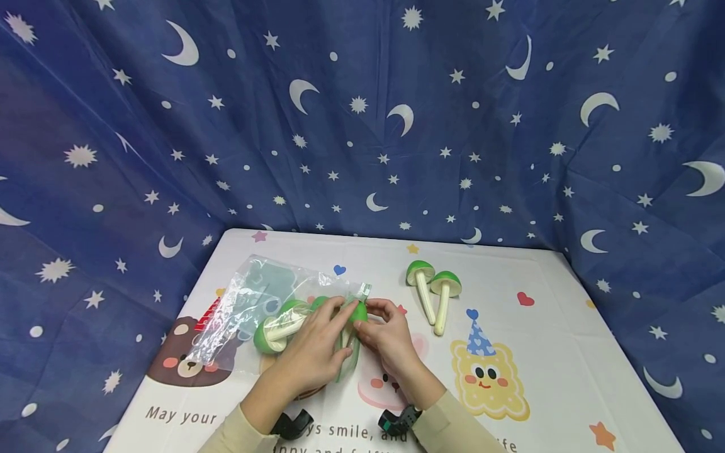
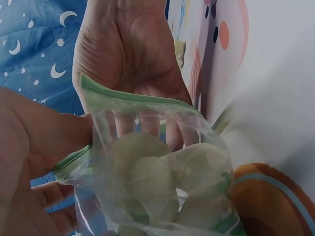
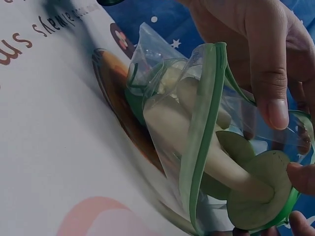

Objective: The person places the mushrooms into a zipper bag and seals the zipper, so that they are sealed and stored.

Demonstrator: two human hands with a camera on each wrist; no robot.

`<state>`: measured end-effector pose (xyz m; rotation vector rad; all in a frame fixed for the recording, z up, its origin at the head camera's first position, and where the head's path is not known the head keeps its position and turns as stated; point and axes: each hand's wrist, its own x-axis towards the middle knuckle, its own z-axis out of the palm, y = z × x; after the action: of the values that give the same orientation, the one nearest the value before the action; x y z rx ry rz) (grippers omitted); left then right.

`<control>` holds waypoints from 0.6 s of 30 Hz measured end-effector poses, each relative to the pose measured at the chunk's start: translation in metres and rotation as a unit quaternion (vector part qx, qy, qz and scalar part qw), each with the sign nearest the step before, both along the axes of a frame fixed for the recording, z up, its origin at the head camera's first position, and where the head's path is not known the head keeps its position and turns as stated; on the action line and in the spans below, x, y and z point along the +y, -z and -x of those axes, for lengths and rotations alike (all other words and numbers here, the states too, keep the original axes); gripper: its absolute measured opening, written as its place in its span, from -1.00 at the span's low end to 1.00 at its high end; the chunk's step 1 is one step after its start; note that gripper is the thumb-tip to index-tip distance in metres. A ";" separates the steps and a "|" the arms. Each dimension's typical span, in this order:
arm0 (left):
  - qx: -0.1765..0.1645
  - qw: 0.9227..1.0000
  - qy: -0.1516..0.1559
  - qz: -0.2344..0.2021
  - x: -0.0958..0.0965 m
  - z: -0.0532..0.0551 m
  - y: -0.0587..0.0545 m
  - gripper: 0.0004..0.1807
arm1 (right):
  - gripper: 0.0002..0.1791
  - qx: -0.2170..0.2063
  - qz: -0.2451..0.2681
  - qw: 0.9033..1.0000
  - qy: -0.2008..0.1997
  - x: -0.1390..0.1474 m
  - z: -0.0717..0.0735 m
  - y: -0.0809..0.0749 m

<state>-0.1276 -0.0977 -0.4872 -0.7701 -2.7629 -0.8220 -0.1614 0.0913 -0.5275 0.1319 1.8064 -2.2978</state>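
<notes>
A clear zip bag (image 1: pixel 255 314) with a green seal strip lies on the table, its mouth toward me. Several toy mushrooms (image 1: pixel 272 336) with green caps and cream stems are inside. My left hand (image 1: pixel 320 349) grips the bag at its open mouth, thumb by the rim in the right wrist view. My right hand (image 1: pixel 391 333) holds another toy mushroom (image 3: pixel 258 189) by its cap at the mouth, with the stem pointing into the bag. In the left wrist view the right hand's fingers (image 2: pixel 150 125) show through the plastic.
Two more green-capped mushrooms (image 1: pixel 444 302) lie side by side to the right, beyond the right hand. A white printed tablecloth (image 1: pixel 566 346) covers the table. A blue star-and-moon curtain (image 1: pixel 362 126) hangs behind and along both sides.
</notes>
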 end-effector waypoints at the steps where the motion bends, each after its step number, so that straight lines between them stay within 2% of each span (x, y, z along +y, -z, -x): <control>1: 0.001 1.000 0.001 -0.002 0.000 0.000 0.000 -0.01 | -0.37 0.000 0.001 1.000 -0.001 0.000 0.000 0.000; 9: -0.004 1.000 -0.002 0.006 0.001 0.000 0.000 -0.02 | -0.41 -0.008 0.008 1.000 -0.013 0.002 0.001 0.004; 18: -0.010 1.000 0.003 0.005 0.001 0.001 0.000 -0.01 | -0.47 -0.019 -0.005 1.000 0.011 0.001 0.003 0.007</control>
<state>-0.1284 -0.0965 -0.4872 -0.7775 -2.7864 -0.8214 -0.1642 0.0923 -0.5346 0.1961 1.8077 -2.2852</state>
